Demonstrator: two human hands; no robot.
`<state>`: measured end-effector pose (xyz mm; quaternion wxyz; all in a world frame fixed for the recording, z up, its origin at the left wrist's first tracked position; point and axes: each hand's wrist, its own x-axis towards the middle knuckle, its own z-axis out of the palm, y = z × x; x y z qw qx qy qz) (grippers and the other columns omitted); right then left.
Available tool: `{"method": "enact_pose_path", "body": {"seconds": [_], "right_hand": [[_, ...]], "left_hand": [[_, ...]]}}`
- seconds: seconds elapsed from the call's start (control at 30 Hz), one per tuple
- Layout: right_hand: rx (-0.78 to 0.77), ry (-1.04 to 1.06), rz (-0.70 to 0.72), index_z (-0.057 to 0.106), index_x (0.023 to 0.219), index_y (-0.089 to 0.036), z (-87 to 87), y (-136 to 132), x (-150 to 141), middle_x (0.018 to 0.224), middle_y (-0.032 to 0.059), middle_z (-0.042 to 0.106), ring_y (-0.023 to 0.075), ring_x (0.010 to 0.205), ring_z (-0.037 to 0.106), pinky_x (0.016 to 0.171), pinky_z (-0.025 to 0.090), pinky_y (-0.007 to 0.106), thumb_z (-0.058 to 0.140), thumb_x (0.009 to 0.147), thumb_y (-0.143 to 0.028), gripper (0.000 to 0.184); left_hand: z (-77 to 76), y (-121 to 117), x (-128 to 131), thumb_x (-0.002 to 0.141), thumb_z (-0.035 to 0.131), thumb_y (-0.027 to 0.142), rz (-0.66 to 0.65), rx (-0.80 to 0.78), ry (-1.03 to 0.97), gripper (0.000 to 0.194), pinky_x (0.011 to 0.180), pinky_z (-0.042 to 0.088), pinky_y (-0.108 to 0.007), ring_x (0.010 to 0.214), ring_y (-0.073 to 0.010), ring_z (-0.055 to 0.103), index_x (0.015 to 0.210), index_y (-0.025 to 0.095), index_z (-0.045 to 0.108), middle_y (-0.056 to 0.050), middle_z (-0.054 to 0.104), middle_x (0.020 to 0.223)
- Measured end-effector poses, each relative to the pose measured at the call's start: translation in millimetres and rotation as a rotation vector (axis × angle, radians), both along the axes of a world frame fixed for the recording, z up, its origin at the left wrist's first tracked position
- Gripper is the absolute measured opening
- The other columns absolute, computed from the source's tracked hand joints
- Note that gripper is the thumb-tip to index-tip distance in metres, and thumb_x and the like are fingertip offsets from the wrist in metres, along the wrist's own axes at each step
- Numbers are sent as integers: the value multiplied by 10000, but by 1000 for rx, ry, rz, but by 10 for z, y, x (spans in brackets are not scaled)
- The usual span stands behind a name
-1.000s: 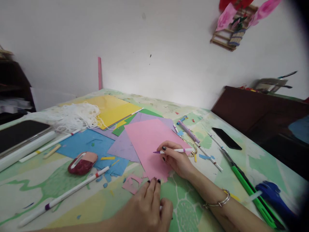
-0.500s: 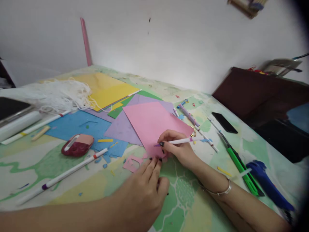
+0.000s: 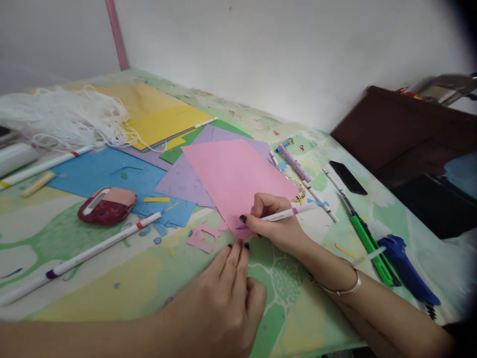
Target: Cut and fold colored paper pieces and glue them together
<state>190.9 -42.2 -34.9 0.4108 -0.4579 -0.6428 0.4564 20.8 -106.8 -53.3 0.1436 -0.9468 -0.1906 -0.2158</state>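
My right hand (image 3: 275,221) grips a white marker with a purple tip (image 3: 283,215) and holds the tip on the near corner of a pink paper sheet (image 3: 234,174). My left hand (image 3: 223,298) lies on the table just below that corner, fingers extended and pressed together, fingertips touching the pink sheet's edge. Its thumb is tucked in; nothing shows in the hand. A pink cut-out scrap (image 3: 203,236) lies left of the fingertips.
Purple (image 3: 182,181), blue (image 3: 100,171), green and yellow (image 3: 164,122) sheets lie behind. A dark red case (image 3: 106,205), white markers (image 3: 97,248), white string (image 3: 63,117), a green cutter (image 3: 367,243), blue scissors (image 3: 404,268), a black phone (image 3: 346,177) and gold rings (image 3: 296,189) lie around.
The camera has tilted down and nearer. My right hand slid with the marker toward the pink sheet's near corner. My left hand stayed at the sheet's edge.
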Motion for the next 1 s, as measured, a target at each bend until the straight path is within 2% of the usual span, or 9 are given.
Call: {"method": "enact_pose_path", "body": {"seconds": [0.13,0.23,0.33,0.47,0.67,0.83,1.0], "right_hand": [[91,-92,2,314,534,-192,-59,2,-11,497,-80,303,55,474,264,446,203,215,570,714,-128,320],[130,-114,-21,279,525,-196,-81,10,-5,499,-78,263,59,473,255,452,187,228,534,707,-102,327],[156,-127,-67,276,513,-197,-78,12,-1,499,-75,252,60,465,271,450,186,233,530,702,-99,331],[171,-153,-58,266,512,-200,-69,10,-2,495,-76,247,61,465,249,444,180,233,534,694,-103,338],[166,-149,-48,273,514,-199,-76,9,-1,494,-77,252,60,468,239,447,172,236,541,697,-108,337],[173,-159,-38,273,517,-198,-69,6,-5,494,-77,259,60,473,234,447,175,233,540,699,-95,339],[196,-206,-27,261,525,-197,-61,0,-5,502,-76,254,60,482,219,448,176,231,548,707,-95,355]], "left_hand": [[16,10,0,848,315,117,-9,7,6,284,842,503,-472,978,-323,645,883,82,595,-229,690,977],[17,14,-2,845,323,93,-28,-15,-4,279,833,509,-481,988,-333,640,892,72,597,-238,685,989],[11,8,-8,853,305,77,-45,-79,-34,293,844,503,-506,1031,-334,620,921,74,590,-231,678,1018],[7,-3,-18,862,303,84,-54,-147,-60,298,860,498,-516,1062,-334,603,948,84,587,-223,671,1047],[7,8,-13,865,261,84,-57,-138,-70,339,849,502,-519,1062,-330,603,942,92,590,-218,676,1037],[11,5,-14,868,229,90,-48,-61,-9,370,818,510,-514,1004,-349,628,900,64,597,-254,672,1008],[12,-12,-20,869,239,87,-46,-115,-46,357,855,487,-527,1048,-334,609,937,86,590,-226,674,1035]]}}
